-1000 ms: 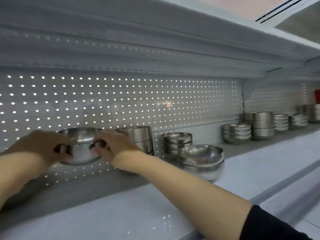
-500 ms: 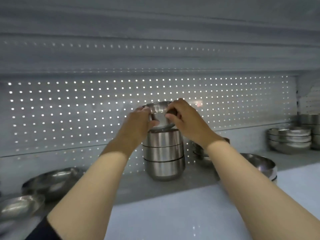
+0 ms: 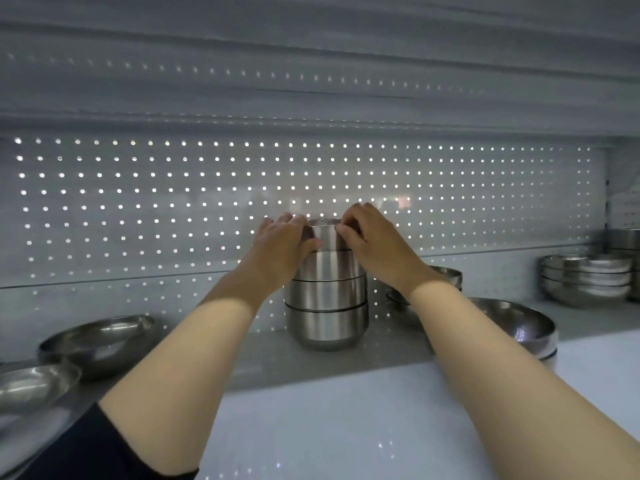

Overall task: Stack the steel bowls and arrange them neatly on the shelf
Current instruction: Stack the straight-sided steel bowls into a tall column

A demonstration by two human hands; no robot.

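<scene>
Both our hands, left (image 3: pixel 282 242) and right (image 3: pixel 372 237), grip curled round the top steel bowl (image 3: pixel 327 235), hold it on the stack of bowls (image 3: pixel 327 299) standing mid-shelf (image 3: pixel 346 362) against the pegboard (image 3: pixel 138 209).

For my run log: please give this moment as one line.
step: stacking | left hand: grips top steel bowl | right hand: grips same bowl | bowl: seated on bowl stack | place: shelf

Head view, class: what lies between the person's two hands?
The top bowl of the steel bowl stack sits between the left hand and right hand; both grip its sides, as the head view shows.
</scene>
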